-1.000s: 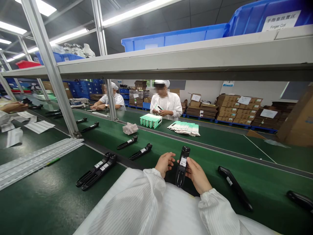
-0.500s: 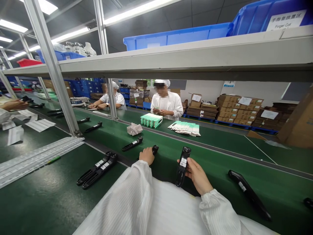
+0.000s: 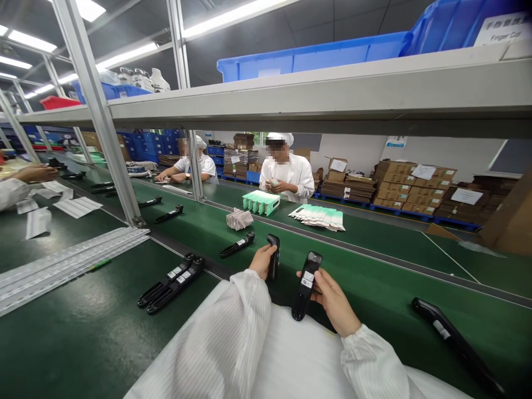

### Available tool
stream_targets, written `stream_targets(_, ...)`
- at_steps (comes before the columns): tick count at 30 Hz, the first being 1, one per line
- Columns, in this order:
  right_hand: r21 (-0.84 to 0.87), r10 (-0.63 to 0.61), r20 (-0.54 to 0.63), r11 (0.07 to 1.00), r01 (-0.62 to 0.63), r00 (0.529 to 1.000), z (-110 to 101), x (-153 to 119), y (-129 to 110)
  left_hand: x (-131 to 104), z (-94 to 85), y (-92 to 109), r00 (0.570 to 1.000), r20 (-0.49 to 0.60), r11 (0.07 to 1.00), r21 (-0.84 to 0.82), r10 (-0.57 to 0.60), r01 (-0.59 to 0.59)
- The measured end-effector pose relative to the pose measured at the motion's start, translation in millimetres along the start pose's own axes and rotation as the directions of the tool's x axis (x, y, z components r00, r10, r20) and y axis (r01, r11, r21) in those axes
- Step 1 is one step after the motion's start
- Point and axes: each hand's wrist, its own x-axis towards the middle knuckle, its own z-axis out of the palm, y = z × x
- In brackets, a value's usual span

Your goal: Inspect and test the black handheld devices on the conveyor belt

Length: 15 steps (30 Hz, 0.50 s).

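Upright in my left hand (image 3: pixel 262 261) is a slim black part (image 3: pixel 273 257), raised over the green belt (image 3: pixel 353 266). My right hand (image 3: pixel 336 302) grips a second black part (image 3: pixel 306 285) that has a white label facing me. Left of my left hand, a labelled black part (image 3: pixel 237 244) lies on the belt. Two more labelled black parts (image 3: pixel 175 282) rest side by side on the green table at the left. A longer black part (image 3: pixel 457 343) lies on the belt at the right.
Beyond the belt lie a grey bundle (image 3: pixel 239 219), a green-and-white divided carton (image 3: pixel 261 203) and a stack of flat cartons (image 3: pixel 318 216). A metal post (image 3: pixel 100 111) stands at left under a shelf (image 3: pixel 291 105). People in white work across and at far left.
My left hand has lifted its black part and turned it upright. The part in my right hand is tilted slightly differently. The long part on the belt has shifted right and nearer.
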Motion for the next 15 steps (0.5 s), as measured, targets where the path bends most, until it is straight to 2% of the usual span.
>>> stream_targets(3,-0.004,-0.002,0.009,1.000,0.002,1.000,-1.0,1.1,3.5,-8.2,5.6,0.1,0.993,0.029,0.991,-0.055,-0.118,0.120)
stream_targets(8,0.035,0.020,0.038,0.999,-0.021,0.999,-0.4,-0.8,3.5,-16.3,12.5,1.1,0.956,0.141,0.944,-0.174,-0.256,0.279)
stream_targets(15,0.070,0.070,0.057,0.995,-0.074,0.996,6.8,-6.3,-1.5,-18.9,17.4,0.3,0.950,0.167,0.938,-0.185,-0.266,0.295)
